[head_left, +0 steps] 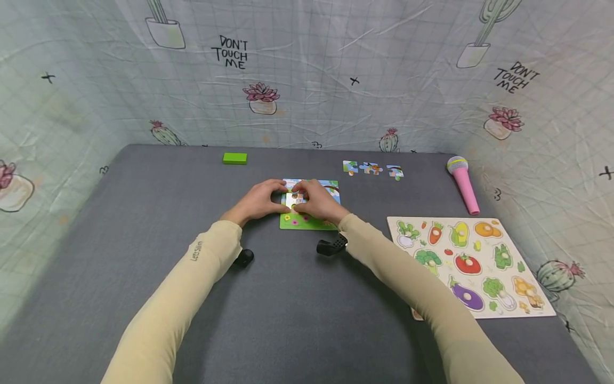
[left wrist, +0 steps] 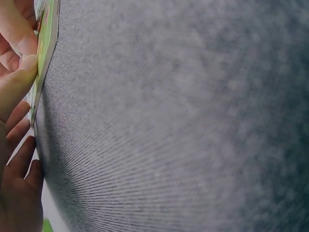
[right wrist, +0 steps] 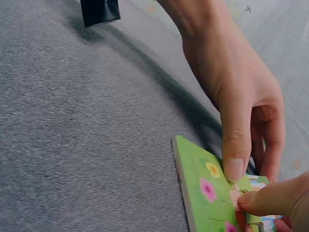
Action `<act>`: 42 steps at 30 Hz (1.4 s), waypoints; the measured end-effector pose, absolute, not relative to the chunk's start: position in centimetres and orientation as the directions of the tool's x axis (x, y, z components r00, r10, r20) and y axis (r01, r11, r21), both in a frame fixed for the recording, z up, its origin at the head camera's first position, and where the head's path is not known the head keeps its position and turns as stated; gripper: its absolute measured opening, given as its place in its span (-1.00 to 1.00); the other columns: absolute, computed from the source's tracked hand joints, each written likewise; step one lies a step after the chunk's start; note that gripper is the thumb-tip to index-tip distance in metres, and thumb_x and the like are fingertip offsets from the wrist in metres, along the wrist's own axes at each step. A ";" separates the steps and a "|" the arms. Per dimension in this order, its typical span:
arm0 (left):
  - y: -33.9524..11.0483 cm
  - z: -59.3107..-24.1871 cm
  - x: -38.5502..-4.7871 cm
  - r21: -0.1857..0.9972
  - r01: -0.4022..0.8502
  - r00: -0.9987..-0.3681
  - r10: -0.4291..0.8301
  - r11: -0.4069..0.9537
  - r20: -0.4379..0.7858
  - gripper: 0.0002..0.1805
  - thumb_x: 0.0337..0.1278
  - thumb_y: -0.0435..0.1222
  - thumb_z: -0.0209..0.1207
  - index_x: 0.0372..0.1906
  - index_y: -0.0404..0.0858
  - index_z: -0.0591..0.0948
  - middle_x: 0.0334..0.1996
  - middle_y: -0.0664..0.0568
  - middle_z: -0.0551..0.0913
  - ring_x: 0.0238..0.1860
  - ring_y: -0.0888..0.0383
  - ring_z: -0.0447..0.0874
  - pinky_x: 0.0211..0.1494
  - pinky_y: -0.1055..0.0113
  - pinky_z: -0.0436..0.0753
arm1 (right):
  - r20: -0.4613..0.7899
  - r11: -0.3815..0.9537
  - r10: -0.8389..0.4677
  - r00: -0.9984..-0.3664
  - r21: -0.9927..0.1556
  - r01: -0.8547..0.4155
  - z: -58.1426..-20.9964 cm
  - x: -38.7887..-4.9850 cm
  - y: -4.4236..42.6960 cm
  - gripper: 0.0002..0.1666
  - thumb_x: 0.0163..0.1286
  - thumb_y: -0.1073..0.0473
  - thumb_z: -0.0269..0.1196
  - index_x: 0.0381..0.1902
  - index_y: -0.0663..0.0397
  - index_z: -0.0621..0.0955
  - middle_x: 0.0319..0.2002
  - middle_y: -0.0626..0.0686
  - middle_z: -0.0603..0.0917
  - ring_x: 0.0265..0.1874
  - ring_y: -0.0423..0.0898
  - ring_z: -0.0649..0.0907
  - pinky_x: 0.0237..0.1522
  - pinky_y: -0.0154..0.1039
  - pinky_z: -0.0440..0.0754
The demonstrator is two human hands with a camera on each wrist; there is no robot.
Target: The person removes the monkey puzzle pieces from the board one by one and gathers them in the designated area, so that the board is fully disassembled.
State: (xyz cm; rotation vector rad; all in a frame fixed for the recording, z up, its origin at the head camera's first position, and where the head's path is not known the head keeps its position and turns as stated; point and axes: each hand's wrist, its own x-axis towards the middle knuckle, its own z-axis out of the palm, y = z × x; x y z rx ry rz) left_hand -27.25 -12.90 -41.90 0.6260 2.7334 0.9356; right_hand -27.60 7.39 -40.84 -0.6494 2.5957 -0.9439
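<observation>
A jigsaw puzzle board point(head_left: 312, 224) with a green lower part, flowers and a blue top lies mid-table. My left hand point(head_left: 256, 201) is at its left side, thumb pressing the green surface in the right wrist view and other fingers straighter by the edge. Over the board, my right hand point(head_left: 320, 204) pinches a small puzzle piece point(right wrist: 234, 196) between thumb and curled fingers; the hand hides most of the piece. In the left wrist view the board point(left wrist: 47, 46) shows edge-on, partly behind the fingers.
Behind the board lie three loose puzzle pieces point(head_left: 371, 168). A green block point(head_left: 235, 158) sits at the back left. To the right are a pink toy microphone point(head_left: 463, 184) and a wooden vegetable puzzle point(head_left: 443, 293), partly under my right forearm. A printed cloth point(head_left: 307, 69) hangs behind the table.
</observation>
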 end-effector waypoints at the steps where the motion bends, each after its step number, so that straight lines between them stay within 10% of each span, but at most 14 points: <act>1: -12.9 -41.9 -27.3 0.618 0.331 -0.894 0.446 0.713 -0.036 -0.41 0.10 -0.12 0.39 0.18 -0.34 0.57 0.36 -0.16 0.36 0.41 -0.10 0.23 0.44 0.00 0.25 | -0.115 0.679 -0.504 -0.856 -0.666 -0.309 -40.9 -27.5 7.5 -0.60 0.36 0.19 0.31 0.14 0.07 0.56 0.00 0.14 0.43 -0.09 0.00 0.42 -0.07 -0.12 0.48; 20: -13.0 -42.4 -27.1 0.625 0.330 -0.897 0.442 0.707 -0.027 -0.41 0.13 -0.10 0.37 0.21 -0.32 0.57 0.33 -0.11 0.40 0.41 -0.07 0.24 0.45 0.03 0.26 | -0.062 0.596 -0.504 -0.861 -0.746 -0.296 -41.6 -27.4 8.9 -0.71 0.45 0.22 0.19 0.08 -0.05 0.68 0.02 0.03 0.48 0.03 -0.01 0.54 0.10 -0.09 0.55; 32: -12.9 -42.6 -26.8 0.653 0.321 -0.898 0.440 0.685 -0.020 -0.44 0.11 -0.14 0.39 0.18 -0.32 0.59 0.34 -0.12 0.40 0.40 -0.09 0.25 0.44 0.01 0.25 | -0.179 0.483 -0.402 -0.898 -0.875 -0.042 -41.3 -27.8 10.2 -0.65 0.48 0.19 0.17 0.19 -0.11 0.60 0.23 -0.01 0.52 -0.04 -0.01 0.59 -0.20 -0.12 0.59; 42: -12.7 -42.6 -26.5 0.644 0.333 -0.896 0.444 0.688 -0.010 -0.44 0.10 -0.16 0.39 0.18 -0.33 0.59 0.34 -0.14 0.40 0.41 -0.10 0.24 0.46 0.00 0.23 | -0.149 0.393 -0.307 -0.940 -0.919 0.017 -39.9 -28.6 13.4 -0.65 0.47 0.20 0.18 0.18 0.02 0.58 0.23 0.06 0.50 0.10 0.05 0.51 0.11 0.01 0.53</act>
